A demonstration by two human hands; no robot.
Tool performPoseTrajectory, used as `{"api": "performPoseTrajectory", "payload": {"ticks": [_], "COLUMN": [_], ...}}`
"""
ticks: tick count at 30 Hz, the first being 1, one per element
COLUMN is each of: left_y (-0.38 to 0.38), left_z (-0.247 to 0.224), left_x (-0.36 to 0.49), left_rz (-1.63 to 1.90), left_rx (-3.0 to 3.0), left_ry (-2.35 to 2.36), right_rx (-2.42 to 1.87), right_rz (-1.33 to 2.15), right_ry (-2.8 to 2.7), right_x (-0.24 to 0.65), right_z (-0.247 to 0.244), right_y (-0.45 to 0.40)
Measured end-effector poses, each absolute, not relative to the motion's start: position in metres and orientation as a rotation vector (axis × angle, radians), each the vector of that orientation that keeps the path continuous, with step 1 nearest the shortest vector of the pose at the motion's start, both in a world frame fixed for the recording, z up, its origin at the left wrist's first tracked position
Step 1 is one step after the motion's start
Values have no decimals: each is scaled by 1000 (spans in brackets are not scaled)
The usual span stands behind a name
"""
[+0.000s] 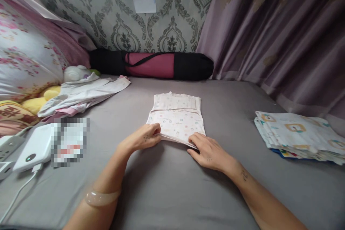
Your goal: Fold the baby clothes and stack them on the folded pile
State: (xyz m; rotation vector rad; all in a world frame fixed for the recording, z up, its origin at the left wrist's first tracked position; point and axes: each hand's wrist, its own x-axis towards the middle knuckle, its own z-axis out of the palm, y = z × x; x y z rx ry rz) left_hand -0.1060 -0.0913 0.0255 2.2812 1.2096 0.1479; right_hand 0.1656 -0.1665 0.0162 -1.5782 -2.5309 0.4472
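A pale pink cloth garment (176, 120) with small coloured prints lies folded on the grey bed sheet (129, 194). Its near edge is lifted slightly off the sheet. My left hand (147, 136) pinches the near left corner, fingers closed on the fabric. At the near right corner, my right hand (208, 150) grips the same edge, with the thumb below and the fingers on top. A folded flap runs across the far part of the garment. Whether it is a shirt or trousers cannot be told.
Folded printed cloths (302, 133) are stacked at the right. On the left are a white power bank (35, 147) with a cable, a blurred-out packet (70, 142) and loose clothes (86, 93). A black and maroon long bag (151, 65) lies along the wall.
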Motion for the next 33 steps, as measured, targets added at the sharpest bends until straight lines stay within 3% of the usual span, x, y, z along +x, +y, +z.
{"api": "performPoseTrajectory", "payload": {"ticks": [11, 16, 24, 33], "left_y": [-86, -83, -77, -83], "left_z": [26, 33, 40, 50], "left_x": [-134, -149, -163, -170], "left_rz": [7, 117, 259, 197], "left_rx": [2165, 2143, 1989, 1906], "left_ry": [1047, 1054, 1111, 1007], "right_rx": [-1470, -1346, -1504, -1444], "right_rz": [684, 784, 988, 1036], "right_ry": [-2493, -2358, -2142, -2247], "right_x": [205, 216, 230, 233], "right_z": [28, 32, 47, 61], "right_y": [-158, -154, -151, -161]}}
